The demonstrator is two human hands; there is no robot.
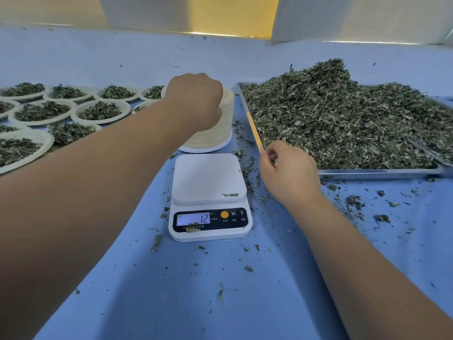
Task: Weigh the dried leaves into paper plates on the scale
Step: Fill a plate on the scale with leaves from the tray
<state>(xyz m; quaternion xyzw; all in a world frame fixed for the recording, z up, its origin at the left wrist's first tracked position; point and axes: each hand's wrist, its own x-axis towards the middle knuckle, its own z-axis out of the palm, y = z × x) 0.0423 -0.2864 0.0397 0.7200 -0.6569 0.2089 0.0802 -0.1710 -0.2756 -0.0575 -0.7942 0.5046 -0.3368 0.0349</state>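
The dried leaves (343, 119) are heaped in a metal tray (380, 171) at two o'clock from the scale (208, 177), whose platform is bare but for one stray scrap. The leaves are judged very light, brittle and loose, so small pinches are best lifted from the heap's near edge, and some shedding of crumbs is to be expected. The right hand (286, 165) is held at the tray's near-left corner, fingers curled together, with a few scraps seemingly pinched in them. At twelve o'clock a stack of paper plates (220, 138) is covered by the left hand (196, 99). Its fingers are hidden behind the knuckles, so it cannot be told whether a plate is gripped. The plates are judged thin and bendable, best taken by the rim. Filled plates (100, 111) are set out at ten o'clock. The bench (171, 290) is covered in blue cloth littered with leaf bits, and pale panels are seen along the back.
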